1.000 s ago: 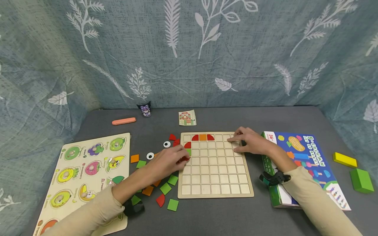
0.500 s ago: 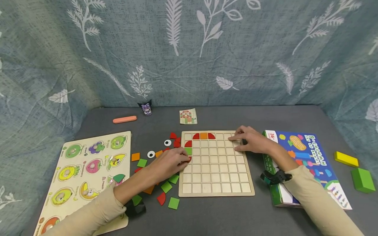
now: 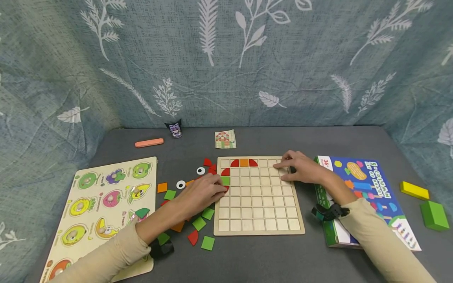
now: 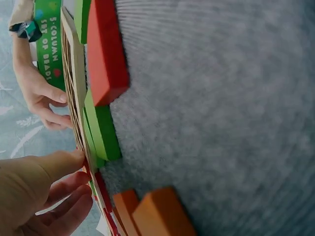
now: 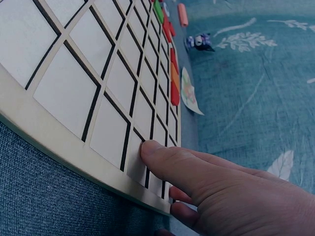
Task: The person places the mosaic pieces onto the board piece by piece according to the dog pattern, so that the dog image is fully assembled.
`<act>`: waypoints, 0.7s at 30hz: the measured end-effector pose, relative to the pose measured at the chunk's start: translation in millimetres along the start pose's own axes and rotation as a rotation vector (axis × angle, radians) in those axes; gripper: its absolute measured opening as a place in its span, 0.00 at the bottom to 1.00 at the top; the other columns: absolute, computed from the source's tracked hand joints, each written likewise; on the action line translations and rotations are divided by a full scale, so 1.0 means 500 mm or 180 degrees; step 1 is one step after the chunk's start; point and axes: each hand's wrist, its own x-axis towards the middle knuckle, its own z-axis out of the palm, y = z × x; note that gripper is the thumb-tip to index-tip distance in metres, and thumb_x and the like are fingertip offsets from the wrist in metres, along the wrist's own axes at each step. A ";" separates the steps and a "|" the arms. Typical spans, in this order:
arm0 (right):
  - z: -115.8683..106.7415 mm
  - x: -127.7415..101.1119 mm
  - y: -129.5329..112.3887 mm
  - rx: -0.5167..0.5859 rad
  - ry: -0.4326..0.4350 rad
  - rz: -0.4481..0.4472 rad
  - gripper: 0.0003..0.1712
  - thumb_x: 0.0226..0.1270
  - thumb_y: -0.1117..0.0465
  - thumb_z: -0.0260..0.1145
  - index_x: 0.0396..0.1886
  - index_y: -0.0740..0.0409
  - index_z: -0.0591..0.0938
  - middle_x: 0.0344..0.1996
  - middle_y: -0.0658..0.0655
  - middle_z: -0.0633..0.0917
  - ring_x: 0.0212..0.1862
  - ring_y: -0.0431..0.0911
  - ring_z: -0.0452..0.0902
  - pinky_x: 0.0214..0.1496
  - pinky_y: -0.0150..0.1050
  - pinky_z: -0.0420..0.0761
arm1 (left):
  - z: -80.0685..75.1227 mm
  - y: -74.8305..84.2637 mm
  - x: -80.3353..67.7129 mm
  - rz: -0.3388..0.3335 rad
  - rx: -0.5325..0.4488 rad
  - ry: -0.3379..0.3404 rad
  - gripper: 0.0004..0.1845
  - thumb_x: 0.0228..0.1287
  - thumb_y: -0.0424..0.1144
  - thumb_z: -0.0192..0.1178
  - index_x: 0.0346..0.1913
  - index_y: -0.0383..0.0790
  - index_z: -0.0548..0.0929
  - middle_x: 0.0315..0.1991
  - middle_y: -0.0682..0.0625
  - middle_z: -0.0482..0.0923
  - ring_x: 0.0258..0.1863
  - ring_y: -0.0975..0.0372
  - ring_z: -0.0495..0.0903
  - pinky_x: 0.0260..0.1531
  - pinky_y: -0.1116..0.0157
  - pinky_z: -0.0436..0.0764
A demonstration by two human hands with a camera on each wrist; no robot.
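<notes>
Grid board (image 3: 257, 201): five pieces (image 3: 244, 162) in, most cells (image 3: 252, 213) bare.
Your left grip (image 3: 207, 190) pinches one more red piece (image 3: 226, 189); your right grip (image 3: 301, 169) rests, fingers apart.

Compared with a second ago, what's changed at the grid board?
The left hand has shifted slightly, uncovering more of the green square tile. The red quarter-circle tile at its fingertips now shows better and appears to lie in the cell just nearer the person; no clear release is visible. The right hand stays at the far right corner of the grid board. The other placed tiles stay put.
</notes>
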 end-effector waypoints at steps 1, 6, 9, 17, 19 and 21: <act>0.001 0.000 0.000 -0.0001 -0.0002 -0.0001 0.25 0.62 0.56 0.69 0.60 0.55 0.81 0.50 0.62 0.76 0.47 0.52 0.68 0.44 0.45 0.69 | 0.000 0.000 -0.001 -0.0003 0.0019 -0.0007 0.06 0.62 0.36 0.65 0.40 0.42 0.89 0.35 0.51 0.79 0.34 0.63 0.73 0.32 0.72 0.75; 0.002 -0.001 0.000 -0.0015 0.0013 -0.0012 0.25 0.62 0.56 0.70 0.59 0.55 0.81 0.50 0.62 0.76 0.47 0.52 0.68 0.44 0.45 0.69 | -0.002 0.000 -0.008 -0.0007 0.0118 -0.0026 0.06 0.63 0.37 0.64 0.40 0.44 0.89 0.35 0.52 0.79 0.35 0.63 0.73 0.32 0.71 0.76; 0.003 0.000 -0.002 -0.0005 0.0031 -0.0012 0.25 0.61 0.57 0.70 0.59 0.56 0.81 0.49 0.62 0.76 0.46 0.51 0.68 0.44 0.44 0.68 | -0.007 -0.003 -0.017 -0.0071 0.0100 -0.0014 0.05 0.63 0.38 0.64 0.39 0.45 0.89 0.38 0.52 0.80 0.36 0.63 0.74 0.31 0.71 0.76; 0.005 0.002 -0.001 0.0020 -0.0002 -0.0054 0.25 0.62 0.57 0.69 0.59 0.56 0.81 0.49 0.63 0.75 0.46 0.51 0.67 0.43 0.43 0.68 | -0.058 -0.067 -0.071 -0.0747 -0.0010 -0.0148 0.15 0.61 0.42 0.67 0.50 0.43 0.86 0.47 0.49 0.81 0.44 0.58 0.77 0.40 0.60 0.81; 0.003 0.001 0.000 0.0012 0.0012 -0.0064 0.25 0.62 0.57 0.70 0.59 0.57 0.81 0.49 0.63 0.75 0.45 0.51 0.67 0.43 0.43 0.68 | -0.072 -0.095 -0.086 -0.0863 -0.0196 -0.0218 0.15 0.62 0.41 0.66 0.50 0.43 0.86 0.48 0.48 0.80 0.47 0.56 0.77 0.45 0.56 0.80; 0.002 -0.001 0.001 0.0005 0.0035 -0.0059 0.25 0.61 0.58 0.70 0.59 0.57 0.81 0.49 0.63 0.76 0.45 0.51 0.67 0.43 0.43 0.68 | -0.082 -0.122 -0.098 -0.0870 -0.0412 -0.0299 0.14 0.62 0.40 0.66 0.51 0.43 0.85 0.50 0.47 0.80 0.49 0.54 0.76 0.48 0.53 0.78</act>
